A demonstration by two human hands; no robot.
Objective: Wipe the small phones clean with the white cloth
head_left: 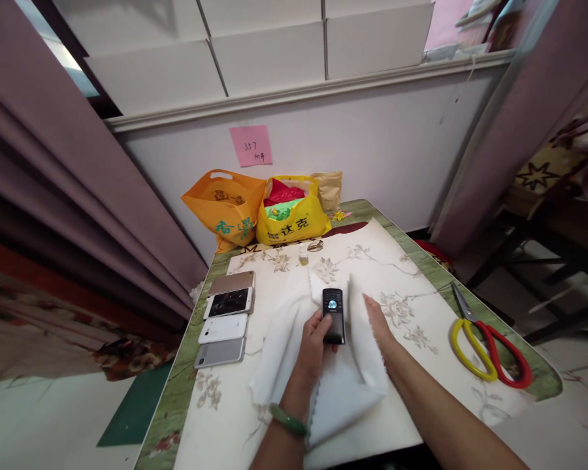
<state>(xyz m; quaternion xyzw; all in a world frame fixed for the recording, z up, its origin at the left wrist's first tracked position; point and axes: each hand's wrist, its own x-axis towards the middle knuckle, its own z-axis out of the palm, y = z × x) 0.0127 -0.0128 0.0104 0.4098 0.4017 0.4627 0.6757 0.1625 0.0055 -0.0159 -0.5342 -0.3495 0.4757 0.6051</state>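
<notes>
A dark phone is in my left hand, the thumb lying across its face. A green bangle circles my left wrist. White cloth spreads under and around the phone, with raised folds on both sides. My right hand is at the cloth's right fold, its fingers mostly hidden behind the fabric. Four-sided phones lie in a column at the left: a gold one, one with a dark screen, a white one and a silver one.
An orange bag and a yellow bag stand at the table's back, beside a brown packet. A small bottle lies before them. Scissors with red and yellow handles rest at the right edge.
</notes>
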